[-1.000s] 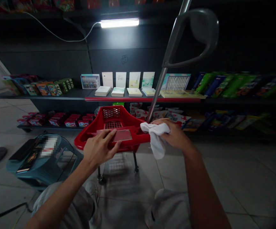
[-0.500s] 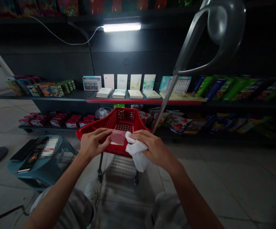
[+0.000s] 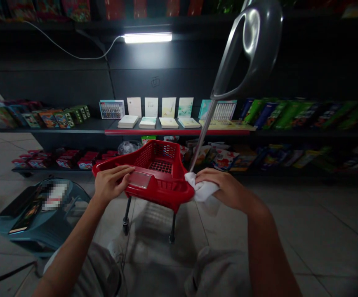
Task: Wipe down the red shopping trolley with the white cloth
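A small red shopping cart stands on the floor in front of me, its basket facing the shelves. My left hand is closed over the left part of its handle edge, beside a clear plate set into the handle. In my right hand is a bunched white cloth, pressed against the right end of the cart's rim. The cloth's lower end hangs loose and is blurred. The right fingertips are partly hidden by the cloth.
A grey metal pole with a looped head rises at the cart's right. Shelves with books and packets run behind it. At left stands a blue-grey stool with a phone-like dark object on it. A lamp glows above.
My right hand has moved right with the cloth, from beside the clear plate to the rim's right end. My left hand stays on the handle. The whole view has shifted slightly.
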